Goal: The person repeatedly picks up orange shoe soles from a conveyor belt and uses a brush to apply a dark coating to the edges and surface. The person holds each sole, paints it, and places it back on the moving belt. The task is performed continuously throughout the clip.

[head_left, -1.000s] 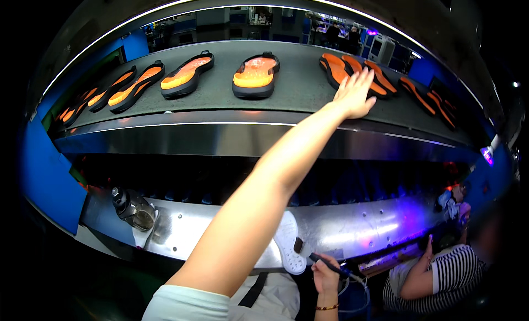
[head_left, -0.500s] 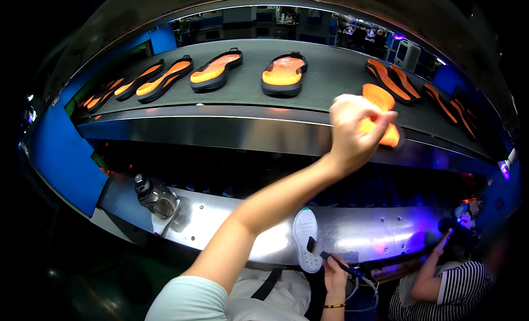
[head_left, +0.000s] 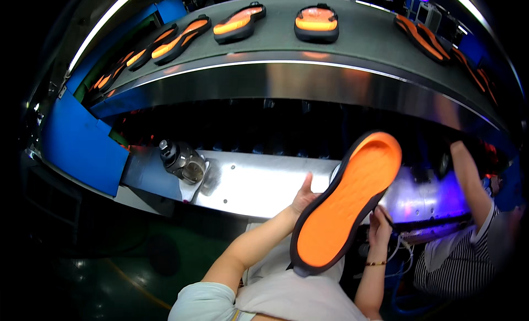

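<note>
A large shoe sole, orange inside with a black rim, is raised slantwise in front of me, close to the camera. At its left edge is my left hand, thumb sticking up and fingers passing behind the sole, so their grip is hidden. My right hand is at the sole's right side, closed around a thin dark brush handle; the brush end is hidden. Behind the sole's upper left edge, a sliver of a white sole shows on the metal bench.
Several orange and black soles lie on the dark conveyor belt beyond the bench. A dark bottle stands on the bench's left part. A co-worker's arm and striped top are at right.
My left hand has come back from above the belt with the orange sole, down toward me, and the sole now covers most of the white one. The view has tilted down.
</note>
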`<state>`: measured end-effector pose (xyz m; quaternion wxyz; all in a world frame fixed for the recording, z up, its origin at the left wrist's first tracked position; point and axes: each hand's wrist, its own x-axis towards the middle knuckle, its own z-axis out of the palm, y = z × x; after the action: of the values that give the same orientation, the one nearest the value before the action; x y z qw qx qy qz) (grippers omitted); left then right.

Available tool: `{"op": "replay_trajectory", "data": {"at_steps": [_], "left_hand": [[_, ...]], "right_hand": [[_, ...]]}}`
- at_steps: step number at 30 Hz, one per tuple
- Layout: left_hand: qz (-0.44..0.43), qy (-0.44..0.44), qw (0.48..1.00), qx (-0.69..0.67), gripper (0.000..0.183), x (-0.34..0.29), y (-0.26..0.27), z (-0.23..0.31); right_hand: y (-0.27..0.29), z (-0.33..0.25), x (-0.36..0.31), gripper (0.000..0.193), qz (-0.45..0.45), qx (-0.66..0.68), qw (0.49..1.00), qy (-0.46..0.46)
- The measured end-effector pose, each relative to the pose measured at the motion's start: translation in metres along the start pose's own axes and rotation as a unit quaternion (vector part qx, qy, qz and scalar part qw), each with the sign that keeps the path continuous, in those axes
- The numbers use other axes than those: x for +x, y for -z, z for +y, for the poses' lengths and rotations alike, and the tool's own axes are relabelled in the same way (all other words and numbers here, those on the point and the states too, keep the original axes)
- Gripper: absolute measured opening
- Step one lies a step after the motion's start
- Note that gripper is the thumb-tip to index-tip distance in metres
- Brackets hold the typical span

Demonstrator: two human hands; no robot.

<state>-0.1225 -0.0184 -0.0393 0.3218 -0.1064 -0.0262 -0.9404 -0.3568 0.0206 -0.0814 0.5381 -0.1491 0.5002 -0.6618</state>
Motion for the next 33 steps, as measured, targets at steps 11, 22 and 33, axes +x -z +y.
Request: {"op": "replay_trajectory", "data": {"at_steps": [11,22,33], "left_hand": [[0.109,-0.171,0.97,0.134,0.077,-0.038,0.01,0.006],[0.265,-0.241,0.902,0.241,0.077,-0.023,0.007,-0.021],[0.274,-0.266,0.867,0.32,0.081,-0.057,0.0,0.028]], "right_hand": [[-0.075,-0.038,-0.034,0.021,-0.269,-0.065,0.961,0.008],[-0.154,-0.028,-0.012,0.016,-0.368,-0.277,0.877,0.136],[-0.093,-0.041,-0.063,0.013,-0.585,-0.465,0.653,0.122]]}}
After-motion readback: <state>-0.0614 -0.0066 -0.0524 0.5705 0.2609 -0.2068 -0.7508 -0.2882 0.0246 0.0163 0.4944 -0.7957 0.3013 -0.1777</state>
